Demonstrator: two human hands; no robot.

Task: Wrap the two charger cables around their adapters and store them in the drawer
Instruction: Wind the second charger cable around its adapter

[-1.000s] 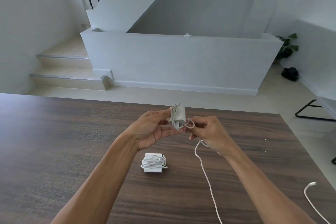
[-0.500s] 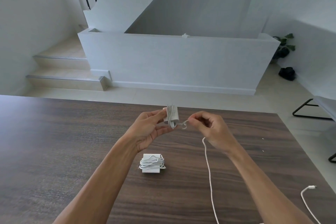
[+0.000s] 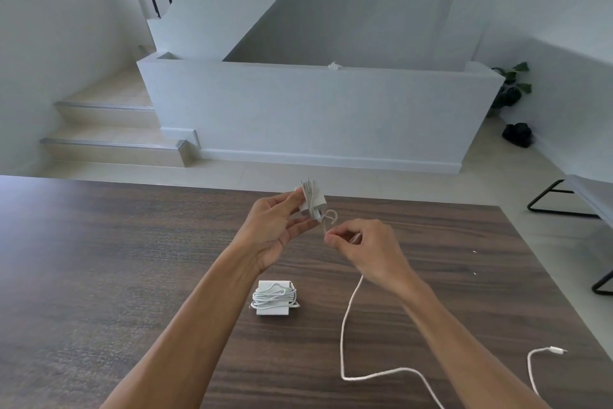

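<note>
No readable text, label, brand or number anywhere: none on either white adapter, the cables or the wooden table

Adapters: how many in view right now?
2. One adapter is held up in the left hand, partly wrapped. The other adapter lies fully wrapped on the table. No others visible.

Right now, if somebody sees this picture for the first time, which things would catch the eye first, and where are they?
First the two hands raised over the middle of the dark wooden table: the left hand holds a white adapter partly wound with cable, and the right hand pinches the loose cable, which trails across the table toward the near right. Just below the left wrist lies a second adapter, already wrapped.
</note>
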